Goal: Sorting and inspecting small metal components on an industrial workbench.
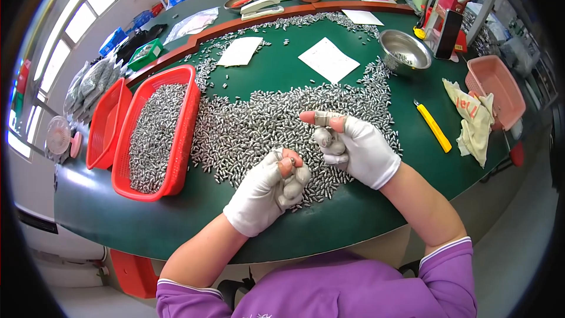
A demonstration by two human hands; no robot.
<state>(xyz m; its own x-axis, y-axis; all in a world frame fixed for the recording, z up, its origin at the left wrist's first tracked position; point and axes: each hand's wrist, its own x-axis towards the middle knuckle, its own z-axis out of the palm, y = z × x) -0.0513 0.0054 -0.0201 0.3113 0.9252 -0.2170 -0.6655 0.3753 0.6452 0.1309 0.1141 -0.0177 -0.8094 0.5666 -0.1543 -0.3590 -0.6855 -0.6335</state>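
Observation:
A wide bed of small silvery metal parts (259, 115), short and rounded, covers the middle of the green table (247, 229). Over its near edge, my left hand (268, 185), in a white glove with bare fingertips, pinches one small metal part (292, 160) between thumb and forefinger. My right hand (356, 144), gloved the same way, hovers just to the right above the bed. Its forefinger points left with the thumb pressed against it, and the other fingers are curled in. Whatever those fingers may hold is hidden.
Left of the bed stands a red basket (191, 115) filled with such parts, beside another red basket (100, 132). Paper sheets (329, 60) lie beyond the bed. On the right are a metal bowl (406, 47), a yellow utility knife (432, 126), a cloth (474, 121) and a pink basket (500, 88).

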